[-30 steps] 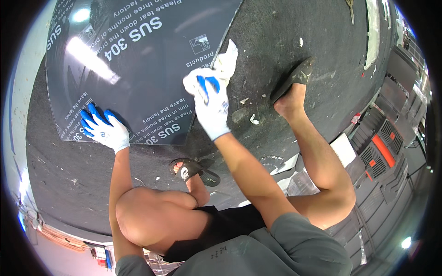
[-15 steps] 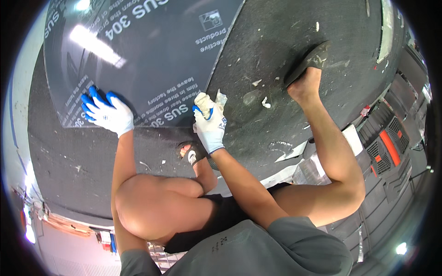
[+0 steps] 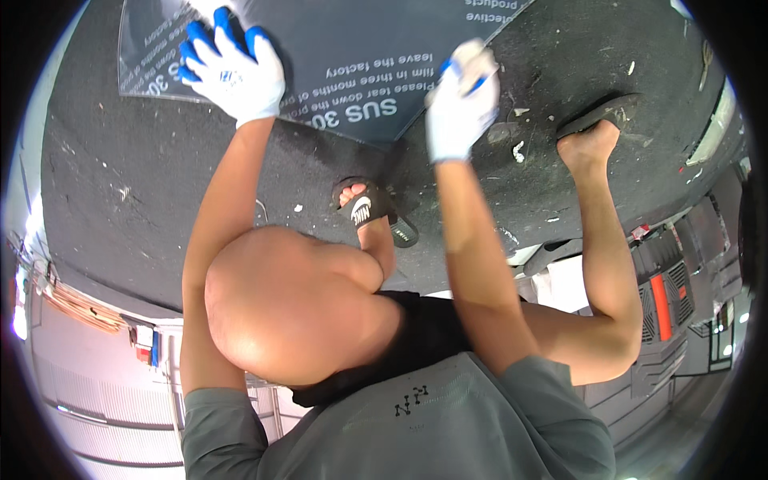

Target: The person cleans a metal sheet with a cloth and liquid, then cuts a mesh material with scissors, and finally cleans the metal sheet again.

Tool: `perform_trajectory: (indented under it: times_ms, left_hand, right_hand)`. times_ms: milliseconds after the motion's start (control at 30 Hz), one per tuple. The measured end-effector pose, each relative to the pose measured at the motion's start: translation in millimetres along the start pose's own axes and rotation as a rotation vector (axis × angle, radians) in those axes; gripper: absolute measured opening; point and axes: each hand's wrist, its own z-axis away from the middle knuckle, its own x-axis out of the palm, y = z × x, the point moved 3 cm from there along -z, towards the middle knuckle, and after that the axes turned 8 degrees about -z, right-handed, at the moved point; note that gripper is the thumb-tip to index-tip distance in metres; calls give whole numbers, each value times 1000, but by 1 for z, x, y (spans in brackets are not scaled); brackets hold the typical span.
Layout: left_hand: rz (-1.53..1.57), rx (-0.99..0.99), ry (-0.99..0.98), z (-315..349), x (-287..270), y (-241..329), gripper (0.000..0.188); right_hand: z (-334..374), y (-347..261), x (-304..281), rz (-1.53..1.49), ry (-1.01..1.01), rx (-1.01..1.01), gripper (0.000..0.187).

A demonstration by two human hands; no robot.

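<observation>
A large dark grey sheet, glossy and covered with printed film, lies on the black surface in front of me. My left hand, in a white glove with blue fingertips, rests on its near left part with the fingers spread. At the sheet's right edge is my right hand, gloved the same way and slightly blurred. Its fingers are closed around a crumpled off-white rag, mostly hidden by the hand. Whether the rag touches the sheet's edge I cannot tell.
My sandaled foot stands just below the sheet's near corner, and my other foot is out to the right. Light scraps dot the black surface. Dark panels with an orange strip are at the far right.
My right hand has moved right and up along the sheet's edge with the rag. My left hand stays spread on the sheet. The whole view has shifted, so the sheet sits higher.
</observation>
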Motion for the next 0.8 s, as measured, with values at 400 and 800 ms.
perform_trajectory:
  times_ms: [400,800]
  left_hand:
    - [515,-185,11,7,-27,-27,38]
    - [599,-1051,516,156,-65,-143,34]
  right_hand:
    - [75,-33,22,524,-730,-885,60]
    - [92,-231,271,351,-722,-1658,62]
